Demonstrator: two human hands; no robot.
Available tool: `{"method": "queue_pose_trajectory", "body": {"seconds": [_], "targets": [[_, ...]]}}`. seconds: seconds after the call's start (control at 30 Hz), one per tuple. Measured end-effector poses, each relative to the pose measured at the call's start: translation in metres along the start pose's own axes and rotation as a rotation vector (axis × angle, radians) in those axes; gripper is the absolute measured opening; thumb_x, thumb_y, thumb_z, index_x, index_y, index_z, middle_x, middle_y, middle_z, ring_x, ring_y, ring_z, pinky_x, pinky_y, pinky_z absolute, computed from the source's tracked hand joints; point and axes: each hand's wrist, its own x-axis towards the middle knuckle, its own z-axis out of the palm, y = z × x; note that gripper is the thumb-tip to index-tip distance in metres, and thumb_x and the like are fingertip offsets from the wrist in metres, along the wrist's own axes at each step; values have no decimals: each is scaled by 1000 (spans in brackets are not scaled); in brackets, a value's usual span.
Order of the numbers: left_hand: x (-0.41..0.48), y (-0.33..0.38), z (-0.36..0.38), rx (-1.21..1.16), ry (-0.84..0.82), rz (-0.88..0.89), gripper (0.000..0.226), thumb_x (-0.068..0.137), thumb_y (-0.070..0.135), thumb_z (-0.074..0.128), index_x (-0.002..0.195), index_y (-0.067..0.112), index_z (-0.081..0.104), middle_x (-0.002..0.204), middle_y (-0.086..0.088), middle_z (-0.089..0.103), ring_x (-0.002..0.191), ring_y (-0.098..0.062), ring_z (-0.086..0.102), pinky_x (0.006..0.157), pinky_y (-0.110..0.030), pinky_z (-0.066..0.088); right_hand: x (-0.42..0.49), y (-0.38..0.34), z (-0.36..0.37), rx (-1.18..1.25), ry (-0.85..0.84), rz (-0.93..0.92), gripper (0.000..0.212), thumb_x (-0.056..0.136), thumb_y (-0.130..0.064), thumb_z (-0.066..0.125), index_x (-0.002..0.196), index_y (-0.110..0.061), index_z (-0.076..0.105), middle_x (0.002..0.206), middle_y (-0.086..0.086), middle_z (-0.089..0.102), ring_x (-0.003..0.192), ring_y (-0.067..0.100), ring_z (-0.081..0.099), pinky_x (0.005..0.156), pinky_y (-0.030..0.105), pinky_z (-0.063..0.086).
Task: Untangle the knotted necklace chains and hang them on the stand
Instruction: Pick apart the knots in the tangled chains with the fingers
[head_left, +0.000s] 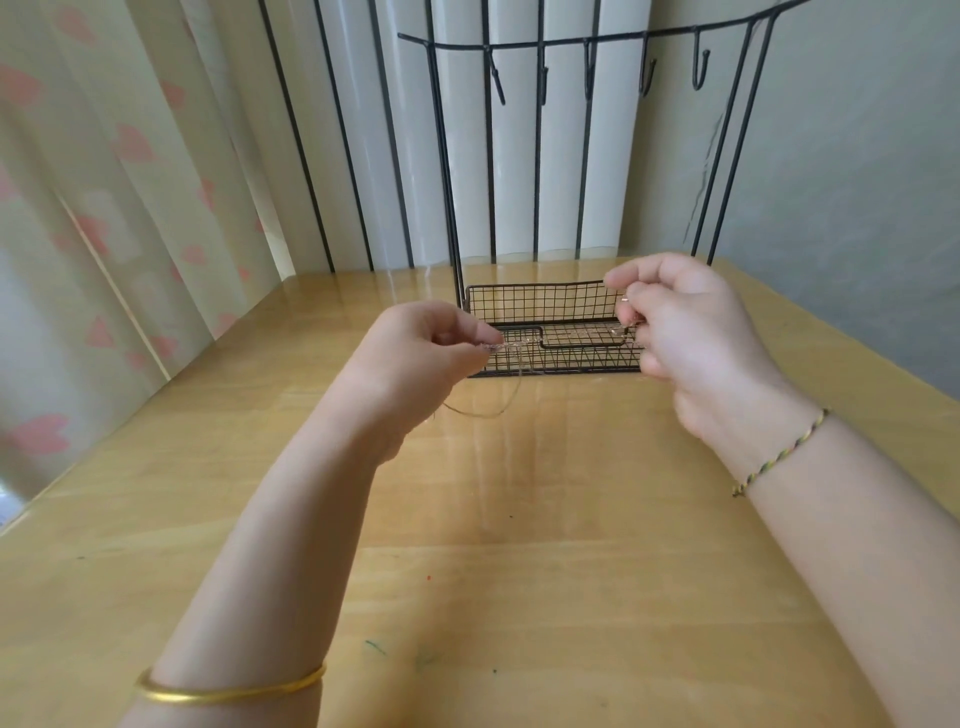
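- A wooden table (519, 519) stood before curtains (130, 182), bearing a black wire stand (550, 312).
- Left hand (421, 358) and right hand (685, 332) each pinched a thin chain (524, 342), stretched between them above the table.
- One slack loop, possibly a second strand, hung below.

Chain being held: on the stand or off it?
Off: the chain is stretched between left hand and right hand, before the stand.

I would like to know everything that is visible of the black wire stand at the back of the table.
The stand looks like thin black metal wire. Its curved top bar carries five small hooks, seemingly bare. Straight rods run down to a low mesh basket standing at the far end of the wooden table. The left hand and right hand hold a fine chain before the basket; contact is unclear.
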Motion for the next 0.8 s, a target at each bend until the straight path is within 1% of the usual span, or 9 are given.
{"method": "queue_pose_trajectory", "body": {"seconds": [0.13,0.23,0.33,0.4,0.47,0.53,0.63,0.73,0.8], "targets": [[2,-1,-1,17,49,46,12,90,6,56,87,11,66,79,-6,61,66,-14,47,59,-26,40,-6,-1,-1,-226,-144,-88,29,92,-5,41,83,-18,65,58,-4,46,34,-3,38,34,6,24],[2,0,0,-30,49,43,11,94,9,52,91,8,63,83,-5,67,67,-12,51,58,-25,40,-11,-1,1,-271,-269,-87,21,92,-17,51,84,-16,70,49,-8,44,37,-2,38,34,5,24],[3,0,2,-79,50,42,10,96,9,49,93,8,59,76,0,68,58,-6,54,50,-18,38,-14,-3,3,-251,-358,-78,20,85,-33,63,78,-18,72,40,-20,48,42,-10,44,38,2,28],[3,1,2,-106,48,42,10,96,9,49,92,9,58,72,2,67,55,-4,55,48,-16,37,-13,-2,3,-221,-394,-85,15,78,-32,70,76,-17,72,52,-19,58,48,-11,48,45,1,32],[3,2,0,-118,44,45,10,95,7,49,92,9,58,71,3,67,54,-2,55,46,-15,37,-13,0,4,-215,-420,-96,11,74,-25,75,74,-15,72,64,-10,63,55,-7,51,54,4,38],[2,3,-1,-130,40,42,11,93,3,50,91,8,59,71,2,67,52,-1,55,45,-13,37,-13,0,5,-209,-428,-101,8,75,-20,75,73,-14,70,62,-11,61,54,-5,50,54,5,40],[0,5,-3,-146,24,28,14,88,-3,51,86,8,60,73,-1,67,52,-3,53,46,-14,37,-14,-3,5,-175,-405,-92,9,80,-17,69,72,-14,67,51,-18,56,46,-6,47,43,4,32],[-1,6,-3,-176,-3,1,12,85,-3,56,85,7,63,72,-4,63,59,-10,47,52,-19,35,-14,-4,4,-146,-387,-65,11,82,-18,63,72,-16,66,71,-7,67,58,7,46,41,14,29],[-1,6,-3,-194,-25,-9,8,84,1,61,84,8,65,72,-6,56,61,-13,42,54,-20,33,-14,-5,5,-100,-408,-27,13,86,-15,56,74,-13,62,75,2,70,55,11,45,39,18,27]]}}
